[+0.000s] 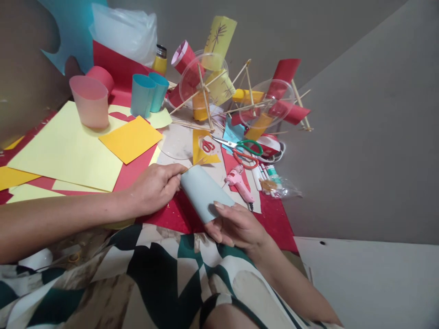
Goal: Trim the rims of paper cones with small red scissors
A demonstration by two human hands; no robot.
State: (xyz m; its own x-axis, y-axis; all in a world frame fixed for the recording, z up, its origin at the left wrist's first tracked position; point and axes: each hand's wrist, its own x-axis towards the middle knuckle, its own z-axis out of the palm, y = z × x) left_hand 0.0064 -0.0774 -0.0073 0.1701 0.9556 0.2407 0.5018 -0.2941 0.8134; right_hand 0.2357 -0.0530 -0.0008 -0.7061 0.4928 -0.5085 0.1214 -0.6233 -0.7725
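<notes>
A pale blue rolled paper tube [203, 191] is held between both hands above the red sheet. My left hand [155, 187] pinches its upper end, fingers closed. My right hand [236, 226] cups its lower end from below, thumb lying on the paper. Just past the tube lies a pink glue gun [240, 182]. Scissors with green and orange handles [244, 150] lie a little farther off.
Yellow and orange paper sheets [73, 153] cover the left of the red sheet [171, 214]. A pink paper cylinder [89, 101] and blue ones [148, 93] stand behind. Stick-and-plastic-cup models [206, 87] with red and yellow paper blades crowd the back. Pens and a plastic bag [274, 180] lie right.
</notes>
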